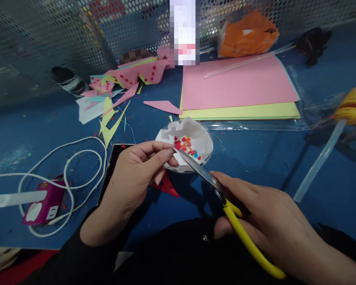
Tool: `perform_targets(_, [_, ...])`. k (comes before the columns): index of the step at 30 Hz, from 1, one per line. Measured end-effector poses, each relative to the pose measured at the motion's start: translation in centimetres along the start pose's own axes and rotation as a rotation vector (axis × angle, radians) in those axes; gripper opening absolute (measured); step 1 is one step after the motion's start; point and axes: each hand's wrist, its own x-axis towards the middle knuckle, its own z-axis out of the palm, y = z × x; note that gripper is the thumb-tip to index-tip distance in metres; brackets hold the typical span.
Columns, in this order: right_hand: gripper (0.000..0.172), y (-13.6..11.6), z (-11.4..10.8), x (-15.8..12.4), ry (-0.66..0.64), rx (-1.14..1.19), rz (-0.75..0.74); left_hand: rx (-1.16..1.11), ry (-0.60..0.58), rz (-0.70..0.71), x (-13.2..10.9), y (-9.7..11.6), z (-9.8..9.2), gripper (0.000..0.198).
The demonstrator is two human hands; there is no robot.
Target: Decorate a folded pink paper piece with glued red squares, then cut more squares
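My right hand is closed around scissors with yellow handles. Their blades point up and left, the tips meeting the fingertips of my left hand. Thumb and forefinger of that hand are pinched together at the blade tips; whatever lies between them is too small to make out. Red paper shows just below my left fingers, partly hidden by them. Right behind the blades stands a bowl lined with white paper, with small red, orange, yellow and blue paper bits inside.
Pink and yellow paper sheets lie behind the bowl. Paper offcuts are scattered at the left. A dark flat device is partly under my left arm, beside a white cable and purple box. A yellow glue gun with its stick is at right.
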Motion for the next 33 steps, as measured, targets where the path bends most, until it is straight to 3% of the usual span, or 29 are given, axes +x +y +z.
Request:
perform_targets(12, [0.039,0.55,0.06,-0.6,-0.041,0.017,-0.007,0.001,-0.014,-0.002,0.18,-0.15,-0.21,0.004])
perform_targets(19, [0.046,0.3,-0.1,-0.22,-0.02,0.036,-0.017,0.002,-0.028,-0.006,0.26,-0.15,-0.36,0.004])
perform_targets(33, [0.04,0.6,-0.16,-0.32,-0.012,-0.01,0.029,0.078,0.004,0.033,0.26,0.08,-0.32,0.007])
